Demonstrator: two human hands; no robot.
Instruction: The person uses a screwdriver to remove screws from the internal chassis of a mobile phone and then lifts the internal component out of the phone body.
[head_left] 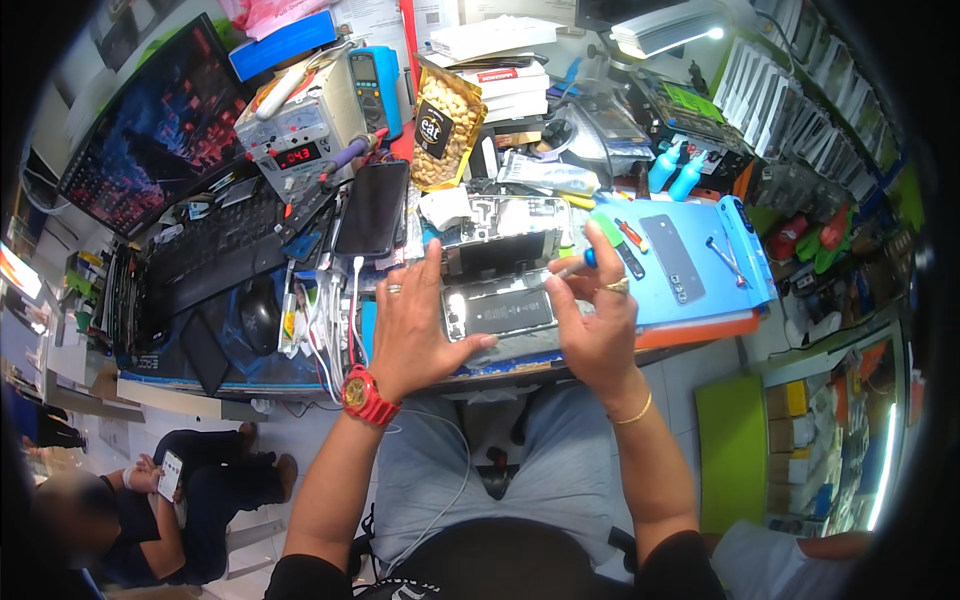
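Note:
An opened smartphone (512, 312) lies on the bench in front of me, its dark battery showing. Along its far edge a dark screen panel (500, 258) stands tilted up. My left hand (408, 325) is at the phone's left side, fingers stretched out and thumb along the near edge. My right hand (597, 325) is closed around a small screwdriver (590, 259) with a blue end, held over the phone's right end. Its tip is too small to make out.
A dark phone (372, 210) leans behind my left hand. To the right, a blue mat (705, 215) bears a phone back and small tools. Behind are a power supply (295, 140), a nut pouch (447, 125) and two blue bottles (675, 175). A seated person (150, 510) holds a phone.

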